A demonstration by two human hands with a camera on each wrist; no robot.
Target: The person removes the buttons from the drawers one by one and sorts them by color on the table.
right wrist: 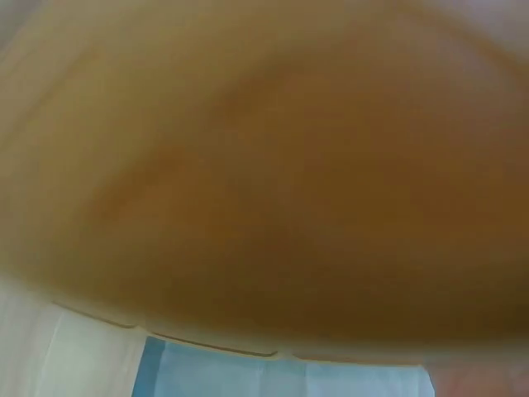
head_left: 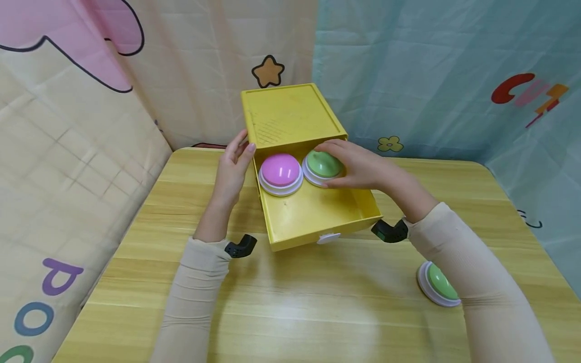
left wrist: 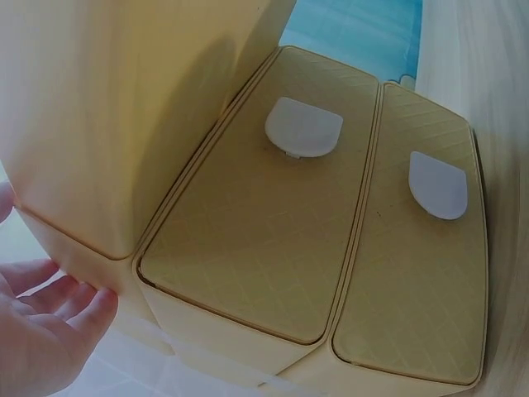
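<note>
In the head view, a yellow drawer unit [head_left: 290, 113] stands on the table with its top drawer [head_left: 308, 217] pulled out. Inside that drawer, a pink domed buzzer button [head_left: 280, 171] with a white base lies at the left. To its right is a green domed buzzer button [head_left: 323, 164], gripped by my right hand [head_left: 363, 164] between thumb and fingers. My left hand [head_left: 232, 174] touches the unit's left side, and the left wrist view shows its fingers [left wrist: 91, 302] against the casing. A blurred yellow surface [right wrist: 264, 190] covers most of the right wrist view.
Another green buzzer button [head_left: 440, 285] lies on the wooden table [head_left: 290, 302] at the right, partly behind my right sleeve. Below the pulled-out drawer are two shut drawers with white handles [left wrist: 304, 128]. A printed curtain [head_left: 408, 65] hangs behind the table.
</note>
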